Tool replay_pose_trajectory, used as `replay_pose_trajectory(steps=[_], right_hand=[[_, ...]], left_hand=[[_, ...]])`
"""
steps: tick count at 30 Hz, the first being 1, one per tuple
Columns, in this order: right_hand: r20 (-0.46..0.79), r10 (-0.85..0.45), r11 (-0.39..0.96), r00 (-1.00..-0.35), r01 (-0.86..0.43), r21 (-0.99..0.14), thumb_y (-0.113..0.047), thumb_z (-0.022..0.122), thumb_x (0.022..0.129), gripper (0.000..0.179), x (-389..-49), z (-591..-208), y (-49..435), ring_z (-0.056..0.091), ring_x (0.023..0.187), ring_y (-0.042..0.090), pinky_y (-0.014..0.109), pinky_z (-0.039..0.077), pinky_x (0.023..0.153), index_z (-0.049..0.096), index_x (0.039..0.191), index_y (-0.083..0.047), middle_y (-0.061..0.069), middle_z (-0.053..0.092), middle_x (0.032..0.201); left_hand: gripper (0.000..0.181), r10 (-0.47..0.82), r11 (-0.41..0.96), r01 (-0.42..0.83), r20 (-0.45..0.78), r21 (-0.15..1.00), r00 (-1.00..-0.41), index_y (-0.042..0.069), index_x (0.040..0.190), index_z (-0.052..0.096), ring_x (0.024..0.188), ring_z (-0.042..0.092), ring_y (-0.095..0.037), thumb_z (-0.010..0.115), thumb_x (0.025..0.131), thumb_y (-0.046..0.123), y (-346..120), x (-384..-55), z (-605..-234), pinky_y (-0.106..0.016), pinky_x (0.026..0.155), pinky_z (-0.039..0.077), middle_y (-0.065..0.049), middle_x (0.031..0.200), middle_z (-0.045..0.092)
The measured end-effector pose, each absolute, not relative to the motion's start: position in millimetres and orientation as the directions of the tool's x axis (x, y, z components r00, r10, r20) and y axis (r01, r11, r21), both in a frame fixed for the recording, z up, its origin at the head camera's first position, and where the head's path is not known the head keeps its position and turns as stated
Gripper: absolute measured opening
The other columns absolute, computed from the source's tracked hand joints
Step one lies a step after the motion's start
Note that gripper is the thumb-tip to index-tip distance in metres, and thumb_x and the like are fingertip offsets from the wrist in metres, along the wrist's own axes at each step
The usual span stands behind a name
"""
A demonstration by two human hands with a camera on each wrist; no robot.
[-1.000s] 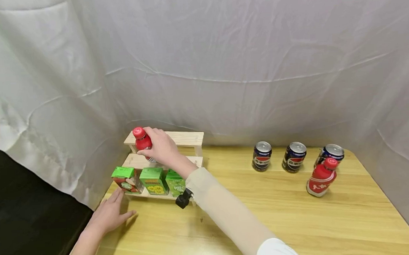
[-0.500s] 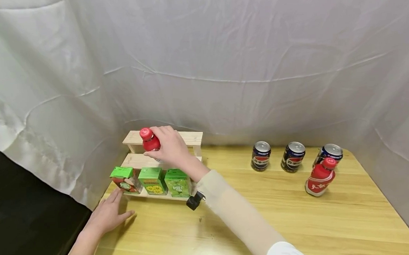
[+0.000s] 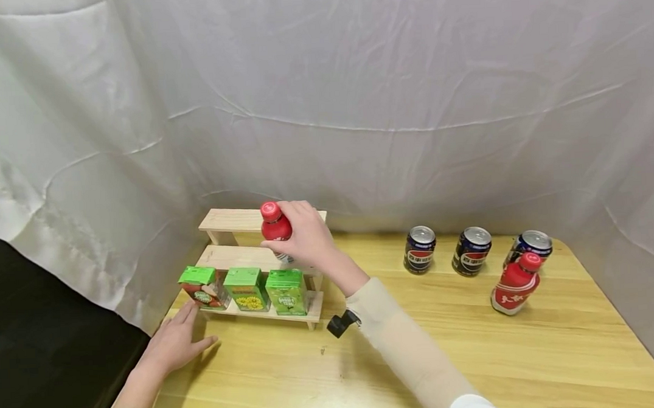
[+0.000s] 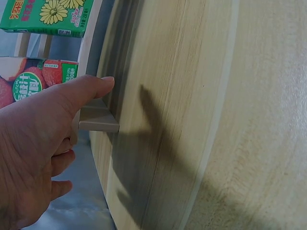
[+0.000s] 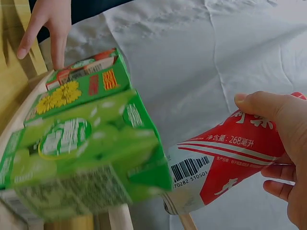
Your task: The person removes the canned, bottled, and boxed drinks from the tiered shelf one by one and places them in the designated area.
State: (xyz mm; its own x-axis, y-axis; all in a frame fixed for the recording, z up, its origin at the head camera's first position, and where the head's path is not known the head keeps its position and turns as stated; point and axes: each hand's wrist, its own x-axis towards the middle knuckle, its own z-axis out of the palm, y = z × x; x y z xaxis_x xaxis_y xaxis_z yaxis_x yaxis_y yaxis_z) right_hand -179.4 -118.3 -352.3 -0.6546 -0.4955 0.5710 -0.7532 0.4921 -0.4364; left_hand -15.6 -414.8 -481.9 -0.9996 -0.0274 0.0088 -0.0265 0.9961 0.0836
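Right hand (image 3: 306,236), gripping red-and-white plastic bottle (image 3: 276,229), has moved right; bottle now over right part of pale wooden stepped rack (image 3: 227,257), not released, contact unclear. Left hand (image 3: 171,344), fingers spread, at rack's near left corner.

Red-and-white bottle (image 3: 276,229) | red cap (image 3: 270,210) on, facing up | in right fingers (image 5: 279,171) | by middle tier of wooden rack (image 3: 227,255)

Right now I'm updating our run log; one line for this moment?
right hand: grips red bottle at shelf; left hand: by shelf's left end; bottom step: three drink boxes; table: three cans, another red bottle
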Motion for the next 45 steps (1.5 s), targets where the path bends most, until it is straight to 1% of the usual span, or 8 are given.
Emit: replay_pose_trajectory(steps=[6,14,23,28,35,40,45], right_hand=[[0.588,-0.461,0.509,-0.665,-0.741,-0.439,-0.046,0.083,0.073,0.065,-185,-357,-93,0.055,0.112,0.021,0.039,0.051,0.094,0.058,0.123,-0.014,0.002,0.065,0.116],[0.591,-0.427,0.506,-0.684,-0.722,-0.471,-0.044,0.084,0.073,0.065,-186,-367,-62,0.055,0.112,0.022,0.042,0.051,0.094,0.059,0.123,-0.012,0.004,0.065,0.116],[0.604,-0.404,0.505,-0.687,-0.718,-0.479,-0.041,0.086,0.070,0.065,-183,-383,-30,0.056,0.109,0.023,0.042,0.054,0.089,0.060,0.120,-0.009,0.006,0.067,0.113],[0.585,-0.406,0.521,-0.702,-0.704,-0.483,-0.038,0.087,0.069,0.066,-180,-390,-9,0.055,0.109,0.022,0.042,0.055,0.089,0.060,0.122,-0.009,0.006,0.067,0.114],[0.536,-0.400,0.569,-0.744,-0.660,-0.491,-0.036,0.088,0.069,0.065,-175,-395,22,0.054,0.112,0.023,0.044,0.055,0.088,0.060,0.122,-0.011,0.007,0.064,0.116],[0.557,-0.396,0.572,-0.730,-0.671,-0.472,-0.034,0.089,0.068,0.066,-174,-399,45,0.055,0.111,0.025,0.046,0.055,0.088,0.061,0.120,-0.008,0.009,0.065,0.116],[0.579,-0.390,0.575,-0.716,-0.681,-0.453,-0.031,0.090,0.066,0.066,-174,-407,70,0.056,0.106,0.027,0.047,0.054,0.086,0.060,0.118,-0.006,0.011,0.066,0.112]], left_hand=[[0.100,-0.027,0.996,-0.027,-0.004,0.089,-1.000,-0.016,0.143,0.034,0.136,0.036,-0.050,0.066,0.084,0.058,-413,-17,-483,-0.066,0.109,0.032,-0.036,0.150,0.031],[0.098,-0.032,0.994,-0.034,-0.017,0.100,-0.999,-0.016,0.144,0.032,0.137,0.034,-0.051,0.066,0.085,0.055,-413,-17,-482,-0.067,0.110,0.029,-0.036,0.151,0.029],[0.100,-0.028,0.995,-0.028,-0.007,0.096,-1.000,-0.016,0.143,0.033,0.136,0.036,-0.050,0.065,0.084,0.058,-414,-17,-482,-0.067,0.109,0.030,-0.036,0.150,0.030],[0.100,-0.035,0.994,-0.038,-0.028,0.103,-0.999,-0.015,0.145,0.031,0.138,0.033,-0.050,0.065,0.085,0.057,-415,-16,-483,-0.067,0.111,0.028,-0.036,0.151,0.028],[0.100,-0.031,0.994,-0.032,-0.015,0.107,-0.999,-0.016,0.144,0.032,0.137,0.034,-0.051,0.065,0.085,0.058,-415,-16,-481,-0.067,0.110,0.028,-0.036,0.151,0.029],[0.100,-0.034,0.994,-0.037,-0.025,0.104,-0.999,-0.016,0.144,0.031,0.138,0.033,-0.050,0.065,0.085,0.057,-415,-16,-481,-0.066,0.111,0.028,-0.036,0.151,0.029],[0.100,-0.024,0.995,-0.026,-0.019,0.099,-1.000,-0.016,0.144,0.032,0.136,0.034,-0.051,0.065,0.085,0.058,-415,-17,-481,-0.067,0.109,0.031,-0.037,0.150,0.030]])
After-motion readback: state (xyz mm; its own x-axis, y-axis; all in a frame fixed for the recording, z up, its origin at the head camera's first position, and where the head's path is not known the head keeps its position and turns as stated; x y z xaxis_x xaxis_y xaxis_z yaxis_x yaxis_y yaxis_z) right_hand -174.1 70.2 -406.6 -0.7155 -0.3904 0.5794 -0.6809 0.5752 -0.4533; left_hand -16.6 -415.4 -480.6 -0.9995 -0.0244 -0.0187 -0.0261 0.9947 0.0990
